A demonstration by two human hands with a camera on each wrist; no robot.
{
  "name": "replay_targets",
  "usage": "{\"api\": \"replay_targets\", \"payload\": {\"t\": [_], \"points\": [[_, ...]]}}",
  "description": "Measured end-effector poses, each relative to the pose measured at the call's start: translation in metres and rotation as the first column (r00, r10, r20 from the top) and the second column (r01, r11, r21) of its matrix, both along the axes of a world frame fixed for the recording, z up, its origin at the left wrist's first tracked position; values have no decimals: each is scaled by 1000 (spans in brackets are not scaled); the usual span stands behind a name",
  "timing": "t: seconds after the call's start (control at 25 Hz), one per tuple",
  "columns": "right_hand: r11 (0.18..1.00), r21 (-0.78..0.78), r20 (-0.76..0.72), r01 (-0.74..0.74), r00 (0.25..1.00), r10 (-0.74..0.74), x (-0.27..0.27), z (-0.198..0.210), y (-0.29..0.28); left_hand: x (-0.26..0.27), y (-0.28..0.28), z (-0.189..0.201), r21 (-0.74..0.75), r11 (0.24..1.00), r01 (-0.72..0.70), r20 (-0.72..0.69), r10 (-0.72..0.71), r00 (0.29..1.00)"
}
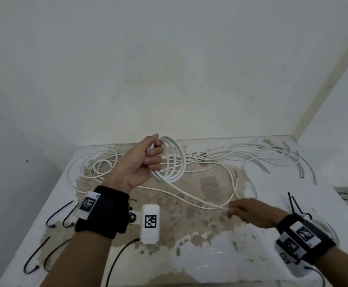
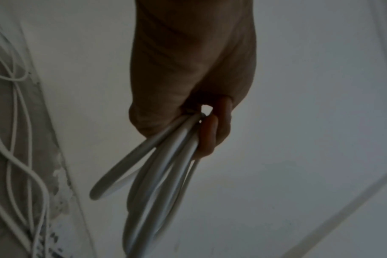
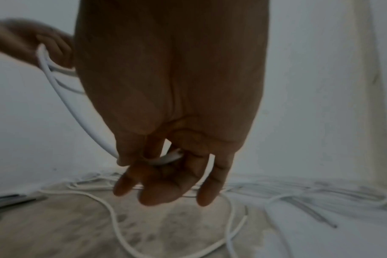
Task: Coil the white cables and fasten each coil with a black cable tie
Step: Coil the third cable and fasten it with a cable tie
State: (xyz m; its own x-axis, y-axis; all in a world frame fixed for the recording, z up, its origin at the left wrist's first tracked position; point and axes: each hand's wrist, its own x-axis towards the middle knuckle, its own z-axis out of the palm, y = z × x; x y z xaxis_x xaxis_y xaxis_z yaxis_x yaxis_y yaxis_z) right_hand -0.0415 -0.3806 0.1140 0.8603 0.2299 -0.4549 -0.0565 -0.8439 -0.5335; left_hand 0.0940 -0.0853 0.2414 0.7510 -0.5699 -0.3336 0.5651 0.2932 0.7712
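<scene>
My left hand (image 1: pixel 151 158) is raised over the table and grips a coil of white cable (image 1: pixel 176 162) of several loops; the left wrist view shows the fingers (image 2: pixel 210 132) curled round the bunched loops (image 2: pixel 161 171). From the coil a free stretch of the same cable (image 1: pixel 189 195) runs down and right to my right hand (image 1: pixel 234 210), which pinches it near its end. In the right wrist view the cable end (image 3: pixel 171 156) lies between the thumb and fingers. Black cable ties (image 1: pixel 59 214) lie at the table's left, with more ties (image 1: pixel 293 204) beside my right wrist.
Several loose white cables (image 1: pixel 251 156) sprawl along the back of the worn table (image 1: pixel 210 255), with another tangle (image 1: pixel 98 164) at the back left. White loops (image 1: pixel 330 228) show behind my right wrist. A wall rises just behind the table.
</scene>
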Motion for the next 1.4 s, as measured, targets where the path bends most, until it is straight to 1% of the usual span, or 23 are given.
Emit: {"api": "replay_targets", "payload": {"t": [0.04, 0.08, 0.12, 0.16, 0.24, 0.28, 0.36, 0.4, 0.44, 0.56, 0.6, 0.68, 0.76, 0.84, 0.92, 1.04, 1.12, 1.16, 1.2, 1.24, 1.32, 1.36, 1.4], "points": [[998, -23, 3, 56, 998, -56, 2, 0, -15, 0, 3, 1, 20, 1000, 15, 11, -15, 1000], [992, 7, 25, 126, 992, -126, 5, 3, -26, 0, 4, 0, 43, 999, 34, 14, -34, 999], [971, 90, 56, 223, 972, -228, 9, 10, -32, -2, 2, -2, 73, 996, 56, 12, -57, 998], [919, 210, 86, 333, 930, -356, 12, 20, -33, -4, -2, -6, 114, 990, 78, 11, -79, 997], [754, 450, 144, 478, 795, -589, 18, 43, -25, -10, -13, -15, 218, 971, 94, 36, -105, 994], [672, 550, 181, 496, 714, -676, 21, 53, -18, -13, -19, -18, 257, 962, 93, 51, -109, 993], [543, 711, 264, 447, 545, -795, 28, 71, -1, -18, -28, -23, 265, 958, 112, 31, -124, 992], [502, 770, 289, 393, 487, -824, 31, 79, 8, -20, -32, -24, 244, 960, 137, -2, -140, 990], [481, 806, 300, 346, 461, -835, 35, 86, 17, -22, -35, -24, 221, 960, 172, -38, -168, 985], [465, 852, 310, 241, 482, -820, 47, 102, 45, -33, -46, -23, 179, 938, 296, -115, -279, 953], [498, 844, 358, 202, 478, -802, 50, 106, 54, -37, -49, -22, 175, 927, 331, -123, -313, 942], [606, 787, 489, 120, 478, -730, 54, 111, 65, -43, -54, -20, 173, 900, 401, -127, -383, 915], [663, 746, 536, 55, 542, -647, 56, 114, 74, -47, -54, -18, 147, 885, 443, -126, -427, 895], [700, 714, 551, 16, 603, -576, 55, 113, 77, -47, -51, -17, 75, 892, 447, -131, -435, 891], [768, 639, 635, -40, 592, -497, 52, 112, 78, -45, -49, -15, 21, 906, 423, -129, -417, 900], [841, 536, 713, -73, 573, -404, 44, 109, 78, -41, -48, -10, 42, 922, 385, -81, -381, 921], [828, 557, 680, -54, 601, -419, 40, 107, 78, -40, -49, -8, 61, 920, 387, -34, -386, 922], [800, 598, 648, -43, 614, -451, 39, 106, 77, -40, -50, -9, 73, 918, 391, -9, -391, 920], [771, 636, 620, -38, 620, -481, 38, 105, 77, -41, -50, -10, 75, 917, 393, 11, -395, 919], [759, 650, 620, -34, 602, -504, 36, 103, 77, -42, -50, -10, 55, 916, 398, 25, -400, 916], [768, 640, 645, 5, 541, -540, 30, 94, 77, -41, -49, -12, -44, 907, 419, 46, -417, 908], [745, 666, 609, 38, 548, -573, 27, 89, 77, -40, -49, -12, -99, 897, 431, 55, -427, 902], [688, 721, 523, 79, 590, -616, 24, 85, 78, -39, -48, -11, -146, 885, 441, 59, -438, 897]]}}
